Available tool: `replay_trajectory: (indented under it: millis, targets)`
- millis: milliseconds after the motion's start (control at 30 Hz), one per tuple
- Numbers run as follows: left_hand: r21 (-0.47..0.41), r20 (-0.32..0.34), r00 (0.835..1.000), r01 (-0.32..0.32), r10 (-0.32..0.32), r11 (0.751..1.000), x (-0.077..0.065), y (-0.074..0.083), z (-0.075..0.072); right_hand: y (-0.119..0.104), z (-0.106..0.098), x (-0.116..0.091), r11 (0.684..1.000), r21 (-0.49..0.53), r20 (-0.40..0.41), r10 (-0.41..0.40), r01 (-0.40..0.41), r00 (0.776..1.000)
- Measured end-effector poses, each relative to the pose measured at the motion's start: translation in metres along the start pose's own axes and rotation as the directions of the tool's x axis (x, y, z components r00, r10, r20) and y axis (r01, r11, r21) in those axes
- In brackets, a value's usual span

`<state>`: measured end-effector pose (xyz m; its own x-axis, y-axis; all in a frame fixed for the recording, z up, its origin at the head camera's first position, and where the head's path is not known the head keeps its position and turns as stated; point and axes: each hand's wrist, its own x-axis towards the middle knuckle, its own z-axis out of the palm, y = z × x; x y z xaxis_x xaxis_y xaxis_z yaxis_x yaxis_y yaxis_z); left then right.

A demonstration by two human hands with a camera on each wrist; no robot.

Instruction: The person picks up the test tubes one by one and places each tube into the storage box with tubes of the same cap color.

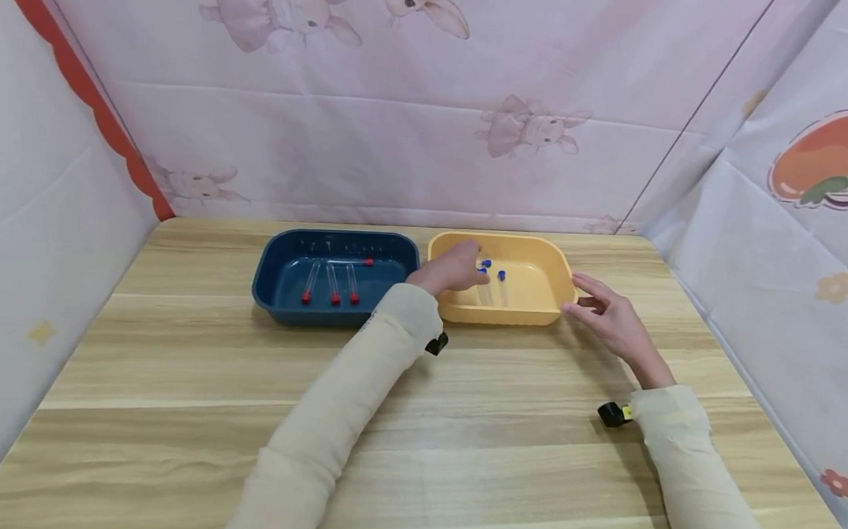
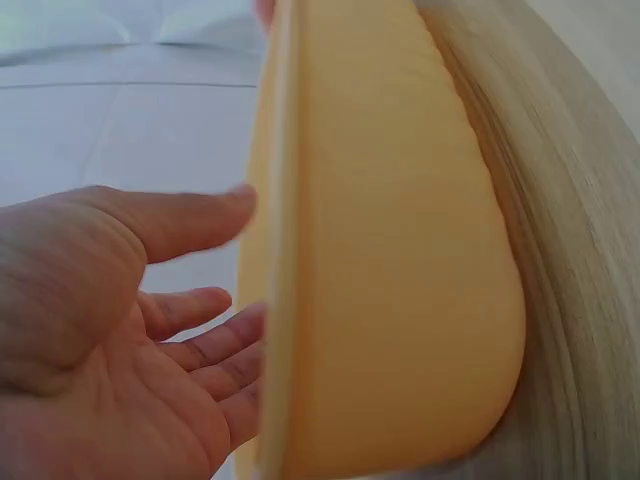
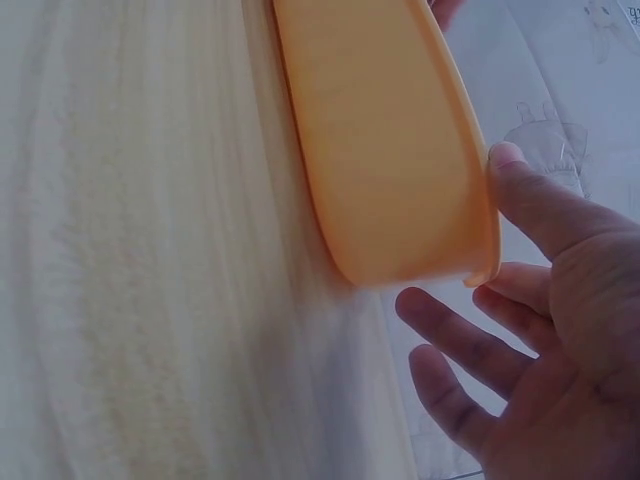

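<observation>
My left hand (image 1: pixel 455 269) reaches over the left part of a yellow tray (image 1: pixel 528 316). In the left wrist view its thumb and fingers are spread apart behind the tray's rim, with nothing seen between them. Clear tubes with blue caps (image 1: pixel 502 276) lie inside the tray close to these fingers, partly hidden by the hand. At the tray's right end, my right hand (image 1: pixel 609 324) holds the rim near the front corner. The right wrist view shows that thumb (image 3: pixel 515 180) on the rim and the other fingers (image 3: pixel 465 340) bent around the end, some of them off it.
A dark blue tray (image 1: pixel 308 317) stands directly left of the yellow one, holding several clear tubes with red caps (image 1: pixel 335 298). Both trays sit near the back edge of the wooden table (image 1: pixel 458 455). Printed cloth walls (image 1: pixel 400 161) rise behind and on both sides.
</observation>
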<state>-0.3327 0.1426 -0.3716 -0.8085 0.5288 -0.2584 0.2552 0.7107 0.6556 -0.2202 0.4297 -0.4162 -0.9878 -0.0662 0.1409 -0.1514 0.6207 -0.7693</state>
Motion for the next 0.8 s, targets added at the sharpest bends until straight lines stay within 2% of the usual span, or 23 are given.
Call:
replay_trajectory:
  millis: [167, 367, 533, 800]
  targets:
    - [0.000, -0.022, 0.998, -0.057, 0.057, 0.998, -0.009, 0.001, -0.007, -0.001, -0.001, 0.000, 1.000, -0.009, 0.000, -0.005, 0.005, 1.000]
    - [-0.023, -0.058, 0.991, -0.118, 0.117, 0.993, -0.028, 0.000, -0.015, -0.001, 0.000, 0.001, 1.000, -0.002, 0.013, -0.003, 0.003, 1.000]
    - [-0.072, -0.100, 0.986, -0.137, 0.129, 0.988, -0.046, 0.001, -0.022, -0.002, -0.001, -0.001, 1.000, -0.002, 0.021, 0.002, -0.001, 1.000]
    - [-0.070, -0.178, 0.974, -0.156, 0.142, 0.985, -0.071, -0.001, -0.031, -0.002, -0.002, 0.000, 1.000, 0.011, 0.035, -0.005, 0.004, 0.999]
